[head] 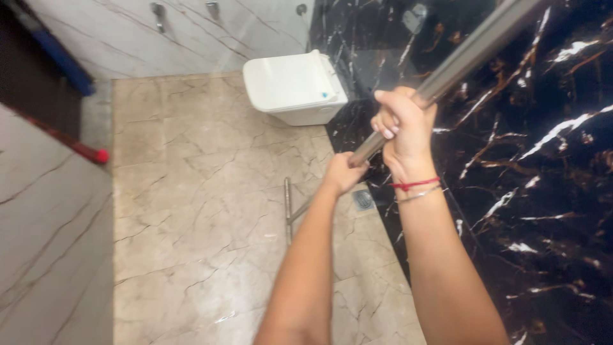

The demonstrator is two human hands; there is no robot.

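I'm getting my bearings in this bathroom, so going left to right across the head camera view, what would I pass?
Red-tipped stick → squeegee blade on the floor → left hand on the metal pole → right hand → black marble wall.

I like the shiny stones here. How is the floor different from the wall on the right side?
The floor is pale beige with thin dark cracks; the wall is black with white and orange streaks. The floor lies flat; the wall stands upright. The floor has a small drain set in it; the wall shows none. Both look like glossy marble.
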